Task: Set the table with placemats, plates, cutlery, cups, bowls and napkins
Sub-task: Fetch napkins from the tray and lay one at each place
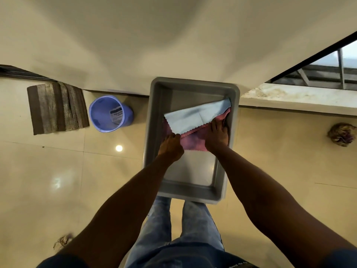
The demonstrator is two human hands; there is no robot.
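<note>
A grey plastic tub (154, 120) stands on the floor against the wall. Inside it lie a light blue napkin (195, 115) and, under it, a pink napkin (195, 141), both with zigzag edges. My left hand (171, 146) has its fingers curled at the near left corner of the cloths and pinches them there. My right hand (217, 135) lies on the right part of the pink napkin, fingers spread toward the tub's right wall.
A blue bucket (108, 115) with a label inside stands left of the tub. A brown striped mat (57, 108) lies further left. A window ledge (289, 99) runs at the right, with a crumpled cloth ball (342, 134) on the floor below it.
</note>
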